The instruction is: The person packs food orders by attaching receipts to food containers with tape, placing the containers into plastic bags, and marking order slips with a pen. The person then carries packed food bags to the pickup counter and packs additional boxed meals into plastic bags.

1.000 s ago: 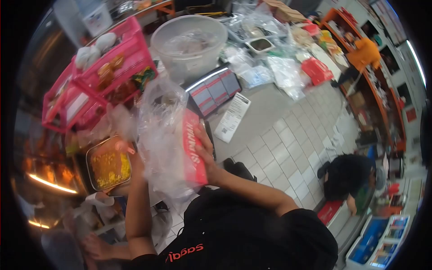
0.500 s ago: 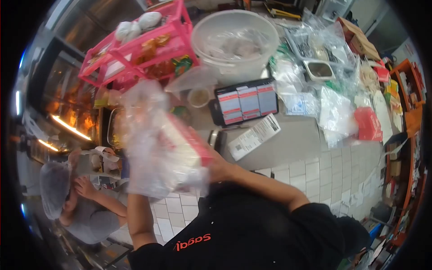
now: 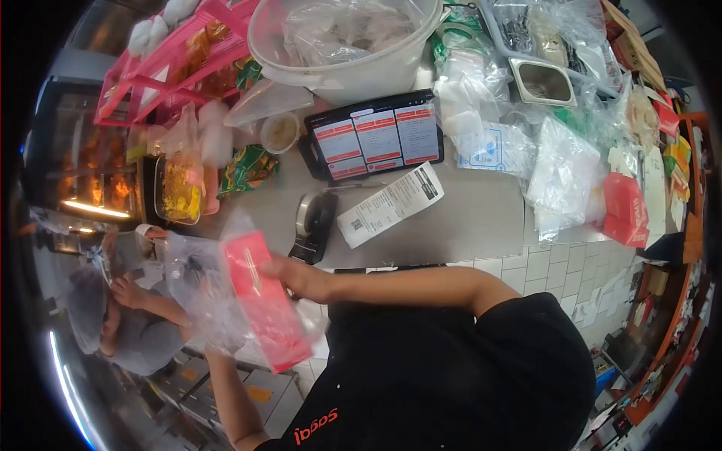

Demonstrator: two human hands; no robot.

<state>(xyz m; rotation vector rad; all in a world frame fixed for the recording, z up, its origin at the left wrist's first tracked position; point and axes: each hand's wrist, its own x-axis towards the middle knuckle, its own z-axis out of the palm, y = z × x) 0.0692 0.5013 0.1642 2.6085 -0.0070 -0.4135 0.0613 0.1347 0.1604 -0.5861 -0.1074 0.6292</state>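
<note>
A red and white cardboard box (image 3: pixel 267 301) in a clear plastic bag (image 3: pixel 203 301) is held in front of my body, left of my black shirt. My right hand (image 3: pixel 301 279) grips the side of the box, its fingers closed. At the bag's lower end is my left hand; the crumpled plastic hides its fingers. Just above my right hand, a black device (image 3: pixel 314 225) sits on the steel table, next to a printed receipt (image 3: pixel 391 204). Behind them stands a tablet (image 3: pixel 376 139) with red and white panels.
A large white tub (image 3: pixel 338 79) with plastic bags stands at the back, a pink basket (image 3: pixel 162 83) to its left. Plastic bags (image 3: pixel 560 177), a metal container (image 3: pixel 543 81) and a red carton (image 3: pixel 626 210) crowd the right. A co-worker in a hair cover (image 3: pixel 86 304) is at left.
The bagged box has come down and closer to my body, and its red side now faces up. My view has shifted, so the table things appear larger.
</note>
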